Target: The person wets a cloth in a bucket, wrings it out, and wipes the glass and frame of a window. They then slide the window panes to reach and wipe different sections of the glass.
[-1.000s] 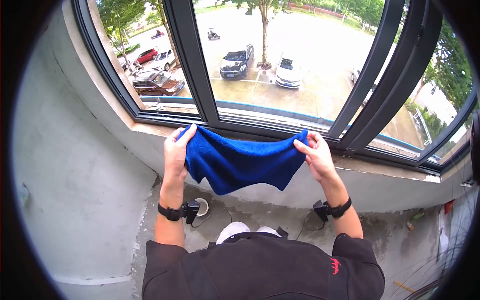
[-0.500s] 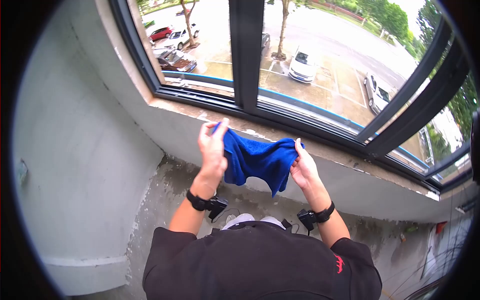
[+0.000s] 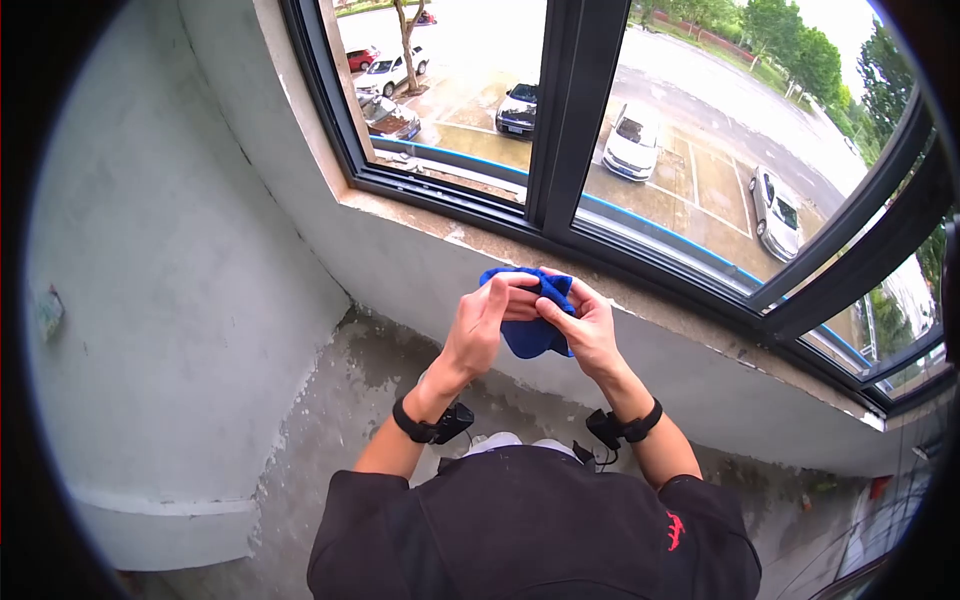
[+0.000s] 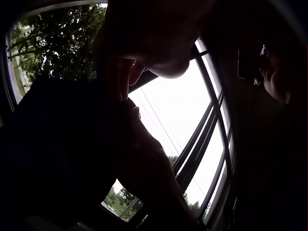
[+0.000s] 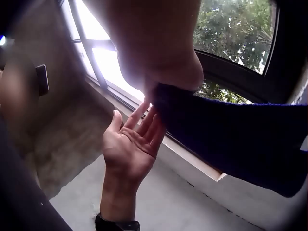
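A blue cloth [image 3: 530, 339] is found gathered between the two hands, at 12 o'clock from the black shirt [image 3: 540, 525] and just short of the window sill [image 3: 480, 248]. At the cloth's 3 o'clock, it is grasped by the right hand [image 3: 590, 332], pinched between thumb and fingers. At its 9 o'clock, the left hand [image 3: 474, 333] is unclenched; its fingers are extended and their tips are set against the cloth, as seen in the right wrist view. A hanging length of cloth is shown there towards 4 o'clock. A dark window frame [image 3: 568, 120] is noted at 12 o'clock, with a white car [image 3: 631, 145] visible outside at 1 o'clock. A grey wall [image 3: 150, 250] is observed at 9 o'clock. The left wrist view is mostly darkened.
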The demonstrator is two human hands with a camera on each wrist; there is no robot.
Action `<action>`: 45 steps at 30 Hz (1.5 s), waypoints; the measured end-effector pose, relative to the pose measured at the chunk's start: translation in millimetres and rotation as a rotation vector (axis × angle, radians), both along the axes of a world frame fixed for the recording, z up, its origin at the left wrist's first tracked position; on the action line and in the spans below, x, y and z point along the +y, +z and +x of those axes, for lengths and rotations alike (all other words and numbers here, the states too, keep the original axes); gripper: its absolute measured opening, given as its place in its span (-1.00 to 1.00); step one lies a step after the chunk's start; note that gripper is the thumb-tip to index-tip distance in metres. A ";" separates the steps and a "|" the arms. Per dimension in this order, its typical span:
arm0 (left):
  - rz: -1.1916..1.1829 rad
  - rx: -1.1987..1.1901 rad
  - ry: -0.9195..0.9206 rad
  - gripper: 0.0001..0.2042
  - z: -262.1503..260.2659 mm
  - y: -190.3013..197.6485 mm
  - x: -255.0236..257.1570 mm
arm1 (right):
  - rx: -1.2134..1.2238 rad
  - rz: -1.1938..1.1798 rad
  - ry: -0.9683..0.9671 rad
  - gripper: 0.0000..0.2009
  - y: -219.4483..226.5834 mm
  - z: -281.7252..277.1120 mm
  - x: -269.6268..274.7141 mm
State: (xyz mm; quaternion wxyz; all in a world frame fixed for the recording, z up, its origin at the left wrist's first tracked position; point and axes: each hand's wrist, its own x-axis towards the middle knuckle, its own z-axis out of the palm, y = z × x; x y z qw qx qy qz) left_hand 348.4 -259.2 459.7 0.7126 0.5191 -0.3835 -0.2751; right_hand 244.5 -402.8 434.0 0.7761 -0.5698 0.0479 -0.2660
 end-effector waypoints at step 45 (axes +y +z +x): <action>-0.079 -1.217 0.341 -0.70 -24.1 33.3 -70.4 | -0.009 -0.529 -0.509 -0.68 0.8 -124.6 -124.2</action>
